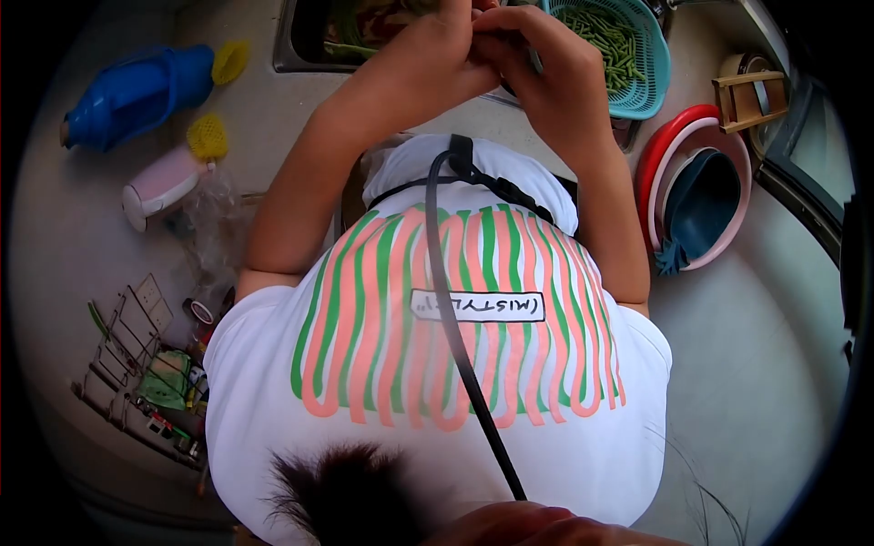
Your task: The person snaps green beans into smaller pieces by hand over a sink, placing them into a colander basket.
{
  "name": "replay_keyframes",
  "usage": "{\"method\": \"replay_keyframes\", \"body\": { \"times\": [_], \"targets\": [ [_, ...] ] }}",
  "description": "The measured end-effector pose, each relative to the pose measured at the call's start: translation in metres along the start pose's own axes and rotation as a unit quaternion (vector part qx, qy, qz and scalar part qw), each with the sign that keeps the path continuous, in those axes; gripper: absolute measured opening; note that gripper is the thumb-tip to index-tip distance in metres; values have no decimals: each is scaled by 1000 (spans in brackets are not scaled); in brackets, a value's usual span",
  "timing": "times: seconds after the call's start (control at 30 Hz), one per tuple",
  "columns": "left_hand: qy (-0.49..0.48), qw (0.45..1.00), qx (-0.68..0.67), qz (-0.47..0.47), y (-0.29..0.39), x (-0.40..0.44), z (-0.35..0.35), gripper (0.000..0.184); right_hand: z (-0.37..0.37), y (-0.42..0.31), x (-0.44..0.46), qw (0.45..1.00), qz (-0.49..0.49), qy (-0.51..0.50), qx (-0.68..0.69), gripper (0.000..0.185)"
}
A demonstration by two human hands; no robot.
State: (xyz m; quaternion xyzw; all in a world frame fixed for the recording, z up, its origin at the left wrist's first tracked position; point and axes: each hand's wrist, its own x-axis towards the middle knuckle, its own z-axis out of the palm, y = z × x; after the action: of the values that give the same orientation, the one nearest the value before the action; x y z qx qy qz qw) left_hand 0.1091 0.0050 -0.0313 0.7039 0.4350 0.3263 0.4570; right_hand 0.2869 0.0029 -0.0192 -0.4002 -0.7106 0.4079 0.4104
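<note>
At the top edge of the view, my left hand [453, 53] and my right hand [553, 56] meet in front of my chest, between the sink and a basket. The fingers of both are bent and pressed close together; what they pinch is too hidden to name. Part of my left hand is cut off by the frame. Just right of my right hand, a turquoise basket [657, 68] holds many green beans [612, 41]. Behind my left forearm is a metal sink [289, 45] with leafy greens and something reddish inside.
A blue thermos [137, 96], yellow mesh pieces [208, 136] and a pink-white bottle [164, 189] are at the left, above a wire rack [118, 364]. Nested basins [648, 173] and a wooden item [728, 105] stand at the right, near a window frame [801, 196].
</note>
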Motion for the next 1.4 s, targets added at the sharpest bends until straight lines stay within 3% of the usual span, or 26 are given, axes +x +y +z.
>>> {"method": "replay_keyframes", "body": {
  "times": [0.07,0.17,0.27,0.37,0.57,0.7,0.8,0.83,0.9,1.0,1.07,1.1,1.23,1.33,1.37,1.4],
  "targets": [
    [26,999,25,12,15,-2,-10,38,4,15,0,996,26,28,74,15],
    [6,995,95,38,-9,-4,-29,25,-3,5,2,982,140,43,120,12],
    [38,992,121,1,5,-7,-33,18,-3,13,0,998,28,38,30,10],
    [53,984,155,65,4,-7,-34,14,-6,5,6,996,-47,3,-72,9],
    [50,975,187,113,7,-8,-33,10,-7,0,6,975,-86,-29,-203,11],
    [88,961,223,136,17,-9,-30,11,-2,-4,7,975,-109,0,-193,10],
    [138,980,134,45,21,-12,-23,9,7,-6,1,977,-108,65,-169,11],
    [136,991,12,-8,13,-14,-21,10,11,-6,-2,979,-100,89,-156,12],
    [125,959,-228,-113,-2,-16,-15,13,22,-2,-8,979,-87,144,-116,12],
    [131,931,-314,-130,14,-13,-9,18,29,3,-12,975,-69,198,-74,13],
    [136,946,-283,-76,-1,-14,-5,19,21,-1,-15,977,-56,185,-90,13],
    [138,953,-266,-49,-4,-14,-4,20,24,11,-17,969,-109,199,-103,21],
    [241,892,-368,-98,3,-9,-5,20,29,26,-22,973,-126,181,-60,17],
    [190,894,-403,-42,-2,-9,-16,23,26,17,-27,985,-50,154,56,17],
    [168,914,-351,-112,7,-15,-19,25,25,15,-29,982,-39,150,103,18],
    [145,925,-329,-120,15,-16,-20,24,23,16,-29,982,-39,148,108,18]
  ]
}}
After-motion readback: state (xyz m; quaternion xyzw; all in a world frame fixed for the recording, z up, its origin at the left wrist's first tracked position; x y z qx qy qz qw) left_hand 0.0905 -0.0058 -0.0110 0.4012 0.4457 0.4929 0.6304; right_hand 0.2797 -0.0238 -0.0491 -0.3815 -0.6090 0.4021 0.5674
